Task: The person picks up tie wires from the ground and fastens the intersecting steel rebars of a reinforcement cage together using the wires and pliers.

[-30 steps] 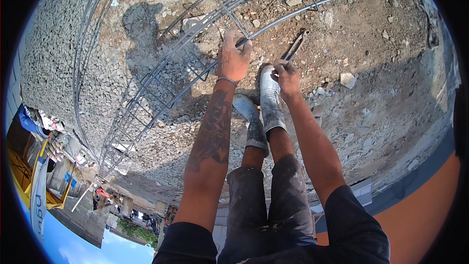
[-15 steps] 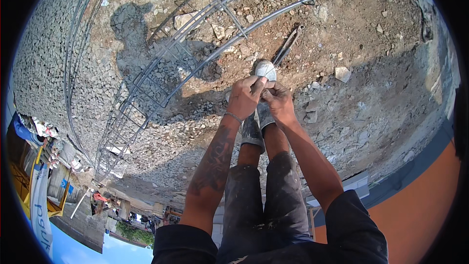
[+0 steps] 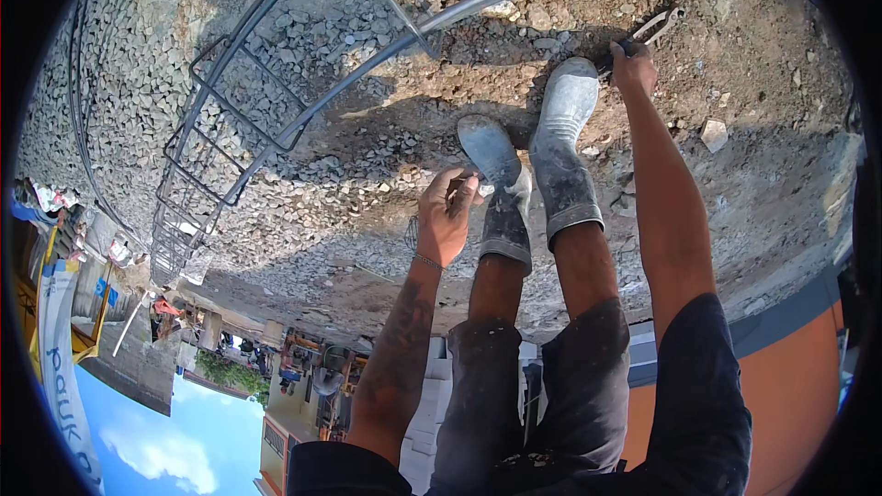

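Rebar (image 3: 367,65) beyond left hand (image 3: 447,211), its fingers curled, hold unclear, open soil (image 3: 749,60) beside right hand (image 3: 634,71), now gripping pincers (image 3: 633,42)

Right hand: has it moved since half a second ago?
Yes, forward: the right hand was lower in view than the pale stone on the ground; now it is higher than that stone, at the pliers.

It's one left hand (image 3: 448,211) and one right hand (image 3: 634,72)! One pair of pincers (image 3: 642,35) at the right, two boots (image 3: 567,103) between the hands, one bracelet (image 3: 427,261) at the left wrist, one rebar cage (image 3: 367,66) beyond it, one banner (image 3: 62,358) far out left!
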A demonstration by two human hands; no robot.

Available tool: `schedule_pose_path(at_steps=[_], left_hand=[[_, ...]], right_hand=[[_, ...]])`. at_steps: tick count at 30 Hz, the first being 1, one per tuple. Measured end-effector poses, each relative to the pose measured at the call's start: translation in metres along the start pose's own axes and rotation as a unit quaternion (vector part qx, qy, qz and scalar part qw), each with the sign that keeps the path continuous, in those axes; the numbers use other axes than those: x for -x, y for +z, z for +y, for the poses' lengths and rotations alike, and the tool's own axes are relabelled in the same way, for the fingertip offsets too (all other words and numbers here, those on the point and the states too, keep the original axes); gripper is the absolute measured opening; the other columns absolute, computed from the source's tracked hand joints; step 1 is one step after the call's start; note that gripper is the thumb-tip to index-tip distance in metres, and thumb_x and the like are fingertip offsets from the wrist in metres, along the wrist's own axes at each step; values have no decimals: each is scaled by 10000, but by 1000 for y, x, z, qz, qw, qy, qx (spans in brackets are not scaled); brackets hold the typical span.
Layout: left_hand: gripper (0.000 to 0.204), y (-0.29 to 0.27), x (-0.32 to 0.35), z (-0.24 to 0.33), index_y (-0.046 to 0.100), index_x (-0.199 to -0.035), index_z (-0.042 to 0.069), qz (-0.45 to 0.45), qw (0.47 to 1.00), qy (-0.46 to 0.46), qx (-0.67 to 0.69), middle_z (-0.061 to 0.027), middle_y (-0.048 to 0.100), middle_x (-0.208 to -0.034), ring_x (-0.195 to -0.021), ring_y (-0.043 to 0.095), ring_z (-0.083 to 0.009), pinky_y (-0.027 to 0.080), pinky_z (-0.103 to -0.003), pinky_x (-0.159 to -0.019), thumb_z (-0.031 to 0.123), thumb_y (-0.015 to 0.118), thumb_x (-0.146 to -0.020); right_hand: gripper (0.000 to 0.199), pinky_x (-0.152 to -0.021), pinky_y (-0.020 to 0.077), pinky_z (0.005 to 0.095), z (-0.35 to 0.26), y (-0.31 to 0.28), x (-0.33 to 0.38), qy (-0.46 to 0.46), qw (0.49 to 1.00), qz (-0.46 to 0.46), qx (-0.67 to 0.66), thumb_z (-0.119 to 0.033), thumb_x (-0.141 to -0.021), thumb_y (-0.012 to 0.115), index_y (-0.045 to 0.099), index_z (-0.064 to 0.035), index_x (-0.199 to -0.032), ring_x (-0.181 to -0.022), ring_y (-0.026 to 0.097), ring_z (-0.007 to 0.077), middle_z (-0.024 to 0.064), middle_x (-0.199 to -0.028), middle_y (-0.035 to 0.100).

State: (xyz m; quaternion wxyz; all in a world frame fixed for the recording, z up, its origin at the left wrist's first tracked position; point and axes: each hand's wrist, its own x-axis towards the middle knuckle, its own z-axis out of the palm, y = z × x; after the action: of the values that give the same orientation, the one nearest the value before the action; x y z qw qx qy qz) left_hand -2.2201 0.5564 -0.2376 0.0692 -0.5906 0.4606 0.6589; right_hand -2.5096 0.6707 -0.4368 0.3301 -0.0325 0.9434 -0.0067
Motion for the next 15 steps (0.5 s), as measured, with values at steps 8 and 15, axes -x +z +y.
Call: schedule_pose_path(at_steps=[8,15], left_hand=[[104,7,46,-48,548,-891,-2,53,996,-25,73,-48,588,-744,-674,568,-107,435,-226,-594,90,557,-844],[125,-19,96,28,612,-835,3,202,973,112,-28,-92,579,-683,-568,518,-183,421,-292,-552,119,593,-792]], right_hand=[[651,-897,404,407,4,-16,-6,46,988,-53,137,-458,-736,519,454,41,-1149,-1054,510,358,243,-1149,504],[499,-688,432,406,10,-102,94,-43,986,-156,39,-446,-841,435,530,26,-972,-798,588,325,229,-833,581]])
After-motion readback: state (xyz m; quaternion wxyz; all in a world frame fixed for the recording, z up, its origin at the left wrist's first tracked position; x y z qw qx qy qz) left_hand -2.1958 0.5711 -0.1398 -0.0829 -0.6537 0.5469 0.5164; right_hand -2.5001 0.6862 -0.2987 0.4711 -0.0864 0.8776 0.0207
